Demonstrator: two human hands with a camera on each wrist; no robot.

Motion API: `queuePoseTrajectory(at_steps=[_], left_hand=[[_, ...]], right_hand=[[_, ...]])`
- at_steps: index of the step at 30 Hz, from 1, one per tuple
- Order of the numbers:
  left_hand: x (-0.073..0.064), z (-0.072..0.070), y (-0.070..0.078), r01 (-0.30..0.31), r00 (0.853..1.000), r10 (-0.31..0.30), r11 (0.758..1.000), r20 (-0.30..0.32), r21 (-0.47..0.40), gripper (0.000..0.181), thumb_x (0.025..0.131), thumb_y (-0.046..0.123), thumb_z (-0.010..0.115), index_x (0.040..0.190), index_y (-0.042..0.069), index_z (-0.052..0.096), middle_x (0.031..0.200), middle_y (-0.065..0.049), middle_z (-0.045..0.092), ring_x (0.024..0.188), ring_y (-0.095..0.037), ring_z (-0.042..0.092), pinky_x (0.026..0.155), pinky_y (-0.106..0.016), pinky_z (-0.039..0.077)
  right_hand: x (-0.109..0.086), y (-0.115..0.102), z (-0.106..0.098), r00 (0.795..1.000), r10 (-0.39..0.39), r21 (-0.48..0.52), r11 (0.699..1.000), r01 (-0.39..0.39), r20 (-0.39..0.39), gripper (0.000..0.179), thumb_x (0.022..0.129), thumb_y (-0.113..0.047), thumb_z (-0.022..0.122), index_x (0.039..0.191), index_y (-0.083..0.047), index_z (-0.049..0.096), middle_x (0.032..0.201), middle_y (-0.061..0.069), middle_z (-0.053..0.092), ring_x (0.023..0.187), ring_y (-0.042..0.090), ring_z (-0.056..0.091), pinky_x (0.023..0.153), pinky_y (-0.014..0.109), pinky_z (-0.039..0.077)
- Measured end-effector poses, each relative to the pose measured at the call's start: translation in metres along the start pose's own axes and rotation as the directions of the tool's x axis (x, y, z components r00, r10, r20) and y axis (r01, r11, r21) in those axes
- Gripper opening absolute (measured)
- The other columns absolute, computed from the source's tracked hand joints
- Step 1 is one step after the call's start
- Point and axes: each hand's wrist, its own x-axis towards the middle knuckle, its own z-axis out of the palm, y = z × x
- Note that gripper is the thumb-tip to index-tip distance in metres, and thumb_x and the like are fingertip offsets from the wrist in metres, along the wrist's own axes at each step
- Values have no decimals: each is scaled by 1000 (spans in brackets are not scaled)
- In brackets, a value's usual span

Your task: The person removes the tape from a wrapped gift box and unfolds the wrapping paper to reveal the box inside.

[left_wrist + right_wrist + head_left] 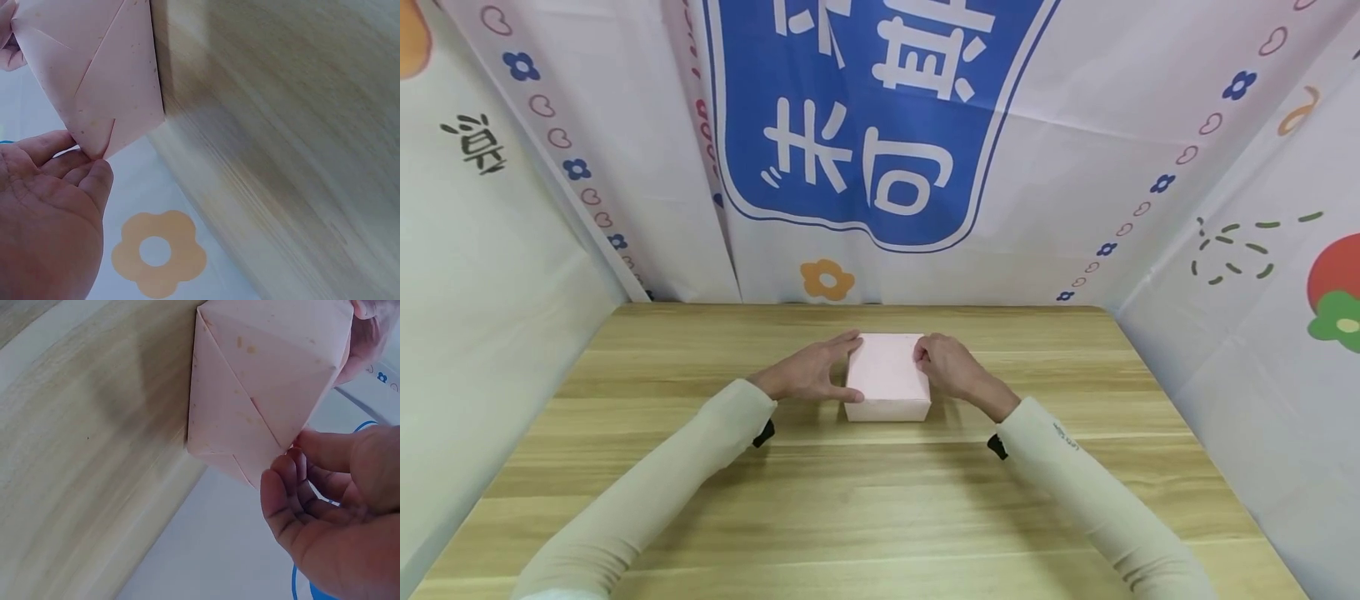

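Observation:
A pink box (889, 368), seemingly wrapped in gold-flecked paper, sits on the wooden table. Diagonal folds cross its left end (103, 75) and its right end (237, 394) in the wrist views. My left hand (808, 371) holds the left side, fingers at the far corner and thumb at the near one. At the upper right edge, my right hand (953, 367) pinches the paper between thumb and bent fingertips. The right wrist view shows those fingertips (281, 465) against the folded end's upper edge. The box's underside and far side are hidden.
The wooden table (880, 508) runs back to a printed white cloth wall (1037, 208) just behind the box. Further cloth walls stand at left (482, 275) and right (1247, 367). Dark straps (764, 433) show under both wrists.

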Motion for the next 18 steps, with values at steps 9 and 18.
queuePoseTrajectory(at_steps=[9, 18], left_hand=[[0, 1, -2, -2, 1000, 2, 1000, -4, 4, 105, 82, 59, 72, 156, 3, 22, 166, -14, 9, 151, -35, 19, 121, -51, 24], [1, 1, -3, -11, 1000, 11, 1000, 1, -2, 103, 83, 56, 72, 156, 3, 22, 166, -14, 8, 151, -35, 19, 122, -51, 24]], right_hand=[[-8, -1, 12, 987, -55, -60, 997, 46, -151, 16, 94, -1, 62, 102, 1, 75, 95, 12, 68, 86, 22, 66, 76, 31, 59], [-1, 10, 10, 990, -81, -47, 996, 76, -114, 12, 95, -2, 60, 90, -6, 70, 86, 5, 64, 76, 13, 57, 69, 26, 52]])
